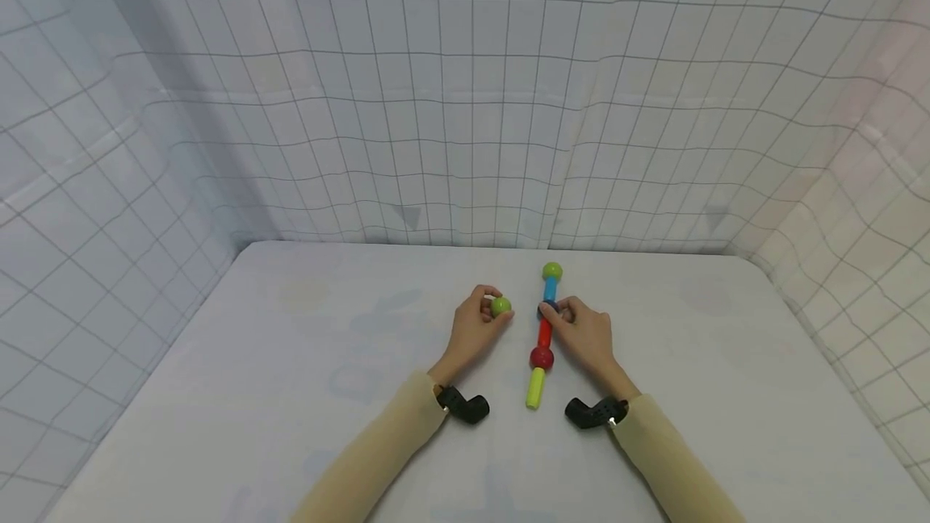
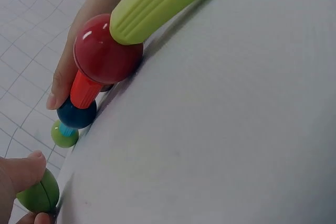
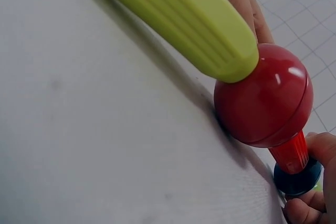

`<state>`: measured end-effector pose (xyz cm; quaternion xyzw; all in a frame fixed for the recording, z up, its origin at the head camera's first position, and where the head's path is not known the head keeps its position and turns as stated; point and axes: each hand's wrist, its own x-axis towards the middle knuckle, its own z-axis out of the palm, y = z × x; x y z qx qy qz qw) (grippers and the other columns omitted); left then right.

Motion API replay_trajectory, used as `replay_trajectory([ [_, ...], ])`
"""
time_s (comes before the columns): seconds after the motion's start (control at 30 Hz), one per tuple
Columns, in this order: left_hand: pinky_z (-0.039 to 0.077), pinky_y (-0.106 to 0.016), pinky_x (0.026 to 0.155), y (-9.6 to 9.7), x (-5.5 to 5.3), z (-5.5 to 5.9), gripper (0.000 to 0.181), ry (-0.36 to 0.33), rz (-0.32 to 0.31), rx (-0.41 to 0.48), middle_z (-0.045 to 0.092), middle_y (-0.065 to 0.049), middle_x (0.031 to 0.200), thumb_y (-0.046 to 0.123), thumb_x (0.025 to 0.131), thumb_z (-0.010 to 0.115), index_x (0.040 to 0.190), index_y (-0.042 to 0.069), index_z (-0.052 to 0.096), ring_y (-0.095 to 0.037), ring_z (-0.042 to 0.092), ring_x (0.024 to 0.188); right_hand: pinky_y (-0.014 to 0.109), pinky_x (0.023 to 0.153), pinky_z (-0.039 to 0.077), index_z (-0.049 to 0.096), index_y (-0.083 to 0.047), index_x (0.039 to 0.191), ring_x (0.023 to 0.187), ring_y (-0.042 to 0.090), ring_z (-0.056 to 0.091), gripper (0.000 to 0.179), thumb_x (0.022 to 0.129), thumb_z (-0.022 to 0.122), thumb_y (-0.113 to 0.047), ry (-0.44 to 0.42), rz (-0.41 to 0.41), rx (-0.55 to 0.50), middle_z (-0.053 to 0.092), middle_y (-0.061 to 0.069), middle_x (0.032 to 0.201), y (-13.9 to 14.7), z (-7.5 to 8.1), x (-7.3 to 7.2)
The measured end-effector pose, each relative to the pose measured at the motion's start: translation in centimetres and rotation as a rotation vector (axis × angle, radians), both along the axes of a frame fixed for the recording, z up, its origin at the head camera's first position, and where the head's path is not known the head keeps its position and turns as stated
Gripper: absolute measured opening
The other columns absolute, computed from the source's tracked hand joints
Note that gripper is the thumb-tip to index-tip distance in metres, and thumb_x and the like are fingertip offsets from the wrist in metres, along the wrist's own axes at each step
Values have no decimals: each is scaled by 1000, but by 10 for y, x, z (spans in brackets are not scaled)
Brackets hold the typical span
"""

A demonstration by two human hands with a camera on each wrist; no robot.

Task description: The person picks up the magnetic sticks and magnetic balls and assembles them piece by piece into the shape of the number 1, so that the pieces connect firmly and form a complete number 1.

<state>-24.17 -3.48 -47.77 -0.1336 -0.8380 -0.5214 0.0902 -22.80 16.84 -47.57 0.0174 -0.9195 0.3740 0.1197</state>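
My left hand pinches a loose green ball between thumb and fingers, close over the table. Beside it on the right lies a straight chain of toy rods and balls. From its far end the chain runs green ball, light blue rod, dark blue ball, red rod, red ball and yellow-green rod. My right hand grips the dark blue ball with thumb and fingers, partly covering it. In the right wrist view the yellow-green rod meets the red ball.
Everything lies on a white table. White grid-lined curtains hang behind it and at both sides. Each wrist wears a black camera band, and both sleeves are pale yellow.
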Motion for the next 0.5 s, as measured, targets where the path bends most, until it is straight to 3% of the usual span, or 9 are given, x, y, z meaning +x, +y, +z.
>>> replay_trajectory([
  [0.5,46,-24,66,-7,19,1,31,-22,-10,28,60,-5,87,15,85,73,110,9,56,-11,54,71,35,69,26,64,-10,95,60,18,44,45,91,56,-53,-29,8,14,51,-1,64,-1,3,-5],
])
